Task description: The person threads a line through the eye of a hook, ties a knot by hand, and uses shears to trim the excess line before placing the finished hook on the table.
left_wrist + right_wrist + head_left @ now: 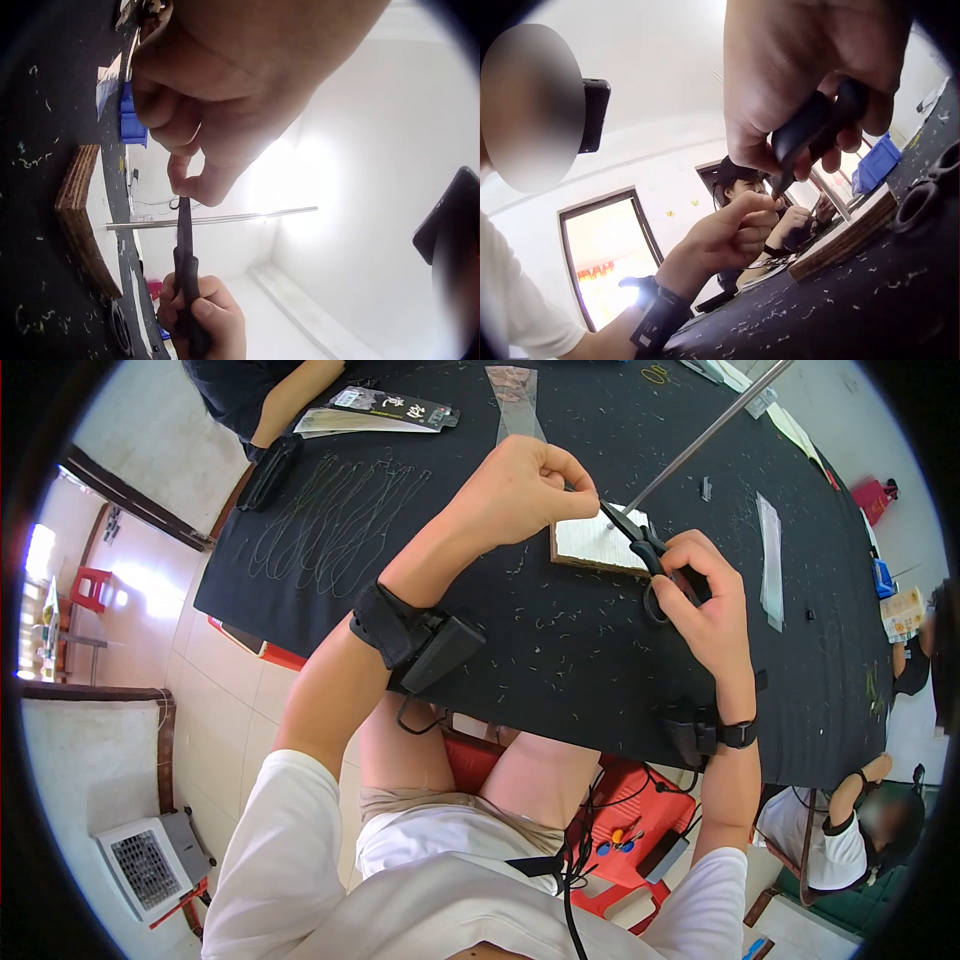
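My left hand [525, 490] is raised over the black-covered table, thumb and forefinger pinched together. What they pinch is too small to tell. My right hand [715, 600] grips black-handled scissors [650, 552] by the handles. Their blades point up and left, tips right at the left fingertips. In the left wrist view, the scissors [185, 244] look nearly closed, tip just under the pinching thumb and finger. Below the hands lies a thick board [585, 543] with a white ridged top and brown layered edges. A thin metal rod [700, 448] rises from it at a slant.
Loops of thin cord [330, 525] are spread at the left, near a printed packet [395, 408]. Small clippings dot the cloth. A clear plastic strip [770, 560] lies at the right. Black ring handles [919, 206] rest beside the board. Other people sit around the table.
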Motion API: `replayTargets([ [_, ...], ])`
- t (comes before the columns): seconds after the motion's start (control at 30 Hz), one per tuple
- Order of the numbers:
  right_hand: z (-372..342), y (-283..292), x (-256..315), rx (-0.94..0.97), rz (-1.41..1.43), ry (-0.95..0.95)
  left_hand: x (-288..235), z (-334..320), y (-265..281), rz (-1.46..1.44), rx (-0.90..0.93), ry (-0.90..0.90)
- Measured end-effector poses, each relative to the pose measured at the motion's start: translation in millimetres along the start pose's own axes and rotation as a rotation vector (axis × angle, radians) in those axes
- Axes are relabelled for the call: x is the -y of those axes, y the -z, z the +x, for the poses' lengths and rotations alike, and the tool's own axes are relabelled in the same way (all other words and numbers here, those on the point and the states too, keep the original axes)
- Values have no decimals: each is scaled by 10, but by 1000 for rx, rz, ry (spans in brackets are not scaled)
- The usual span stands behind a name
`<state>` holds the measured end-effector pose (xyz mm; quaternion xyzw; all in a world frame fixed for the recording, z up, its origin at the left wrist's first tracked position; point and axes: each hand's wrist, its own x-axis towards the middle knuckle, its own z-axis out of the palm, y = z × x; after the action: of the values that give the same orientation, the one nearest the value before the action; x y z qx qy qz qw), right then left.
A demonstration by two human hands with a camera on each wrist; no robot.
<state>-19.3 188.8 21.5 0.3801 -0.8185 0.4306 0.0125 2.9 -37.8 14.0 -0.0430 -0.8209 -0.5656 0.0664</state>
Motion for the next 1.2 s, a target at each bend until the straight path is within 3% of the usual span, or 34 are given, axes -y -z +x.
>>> replayTargets([
  [0.73, 27, 152, -111, 199, 459, -52, -90, -35, 21, -171, 81, -96],
  [1.2, 44, 125, -173, 226, 523, -93, -82, -28, 10, -117, 76, -88],
])
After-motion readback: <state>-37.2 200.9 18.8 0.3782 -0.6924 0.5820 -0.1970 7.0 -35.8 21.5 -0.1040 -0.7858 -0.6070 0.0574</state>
